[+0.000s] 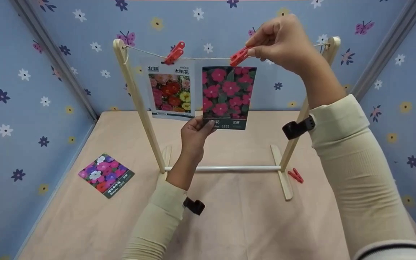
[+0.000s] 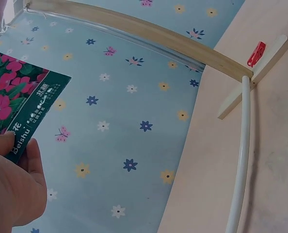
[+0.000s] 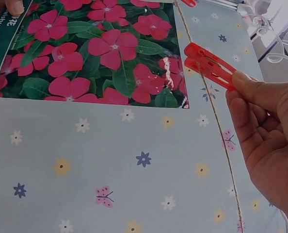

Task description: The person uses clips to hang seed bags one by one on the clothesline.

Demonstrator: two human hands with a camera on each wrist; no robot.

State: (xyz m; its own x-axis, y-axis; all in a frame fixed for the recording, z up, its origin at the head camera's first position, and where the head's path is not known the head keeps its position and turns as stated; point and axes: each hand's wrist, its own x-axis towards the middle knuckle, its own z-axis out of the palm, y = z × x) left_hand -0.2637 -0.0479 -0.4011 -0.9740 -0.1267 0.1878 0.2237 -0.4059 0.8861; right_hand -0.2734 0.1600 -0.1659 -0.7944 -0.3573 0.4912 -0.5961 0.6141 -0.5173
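Observation:
My left hand (image 1: 193,139) pinches the lower left corner of a pink flower card (image 1: 229,92), its thumb on the front. The card stands upright just under a thin string (image 1: 204,58). Between thumb and fingers, my right hand (image 1: 284,45) grips a red clothespin (image 1: 239,56) by its tail end. In the right wrist view the clothespin's front (image 3: 195,57) is at the string, and a gap shows between it and the card's top edge. Another red clothespin (image 1: 174,53) holds a second flower card (image 1: 172,92) on the string, left of the first.
The string spans a wooden frame's two posts (image 1: 139,104), joined low by a white bar (image 1: 226,168). A purple and pink flower card (image 1: 106,176) lies at the left. A red clothespin (image 1: 295,176) lies beside the right foot (image 1: 284,184). Patterned walls surround the table.

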